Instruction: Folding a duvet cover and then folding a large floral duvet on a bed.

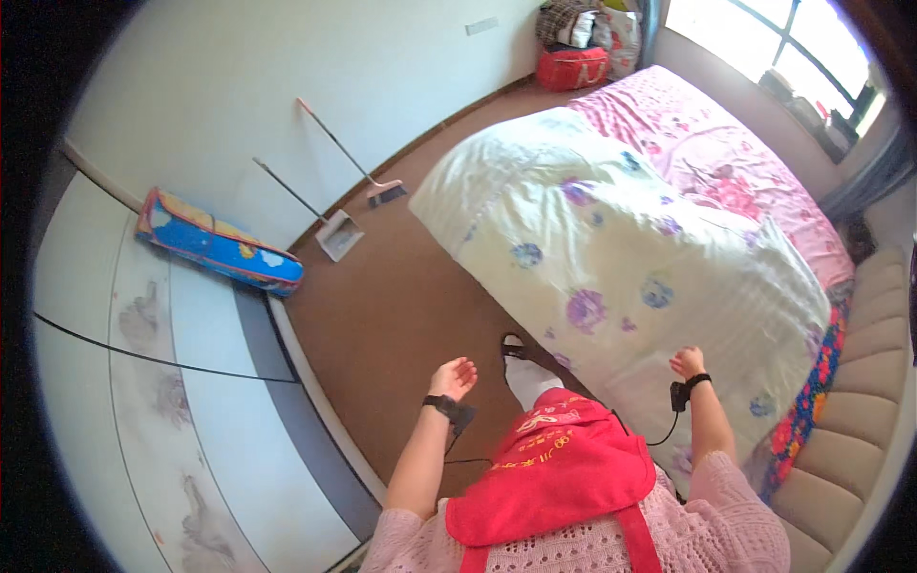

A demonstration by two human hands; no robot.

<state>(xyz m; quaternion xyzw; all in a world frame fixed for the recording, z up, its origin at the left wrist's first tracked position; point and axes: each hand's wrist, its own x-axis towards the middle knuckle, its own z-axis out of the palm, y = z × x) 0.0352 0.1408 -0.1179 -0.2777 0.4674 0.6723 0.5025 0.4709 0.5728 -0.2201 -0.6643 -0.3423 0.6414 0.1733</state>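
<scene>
My left hand (454,377) hangs over the brown floor with its fingers loosely curled, holding nothing. A black band with a small box and cable circles that wrist. My right hand (688,362) is above the near part of a white quilt (616,265) with purple and blue flowers, and nothing is seen in it. A similar black band is on the right wrist. The quilt lies bunched over a bed, where a pink floral sheet (723,150) shows at the far side. I wear a red apron (559,480) over a pink knitted top.
A padded beige headboard (838,444) borders the bed on the right. Against the left wall are a dustpan (339,235), a broom (387,192) and a blue rolled bundle (222,247) by the wardrobe (215,358). A red bag (572,69) sits in the far corner.
</scene>
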